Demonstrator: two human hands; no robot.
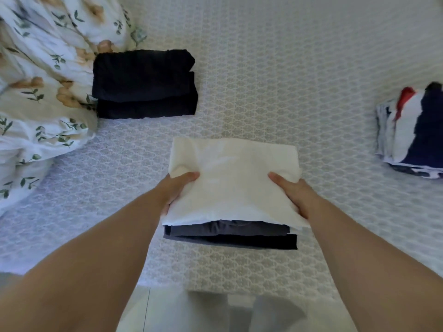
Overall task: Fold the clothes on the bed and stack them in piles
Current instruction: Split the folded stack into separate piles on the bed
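Observation:
A folded white garment (232,178) lies on top of a small pile with a grey piece (225,230) and a black piece (251,243) under it, at the middle of the bed near its front edge. My left hand (178,190) grips the white garment's left side, thumb on top. My right hand (296,196) grips its right side the same way. The fingers of both hands are hidden under the cloth.
A pile of folded black clothes (143,85) sits at the back left, beside a bunched floral duvet (40,92). A pile of navy, white and red clothes (414,133) lies at the right edge. The patterned bedspread (287,80) covers the bed.

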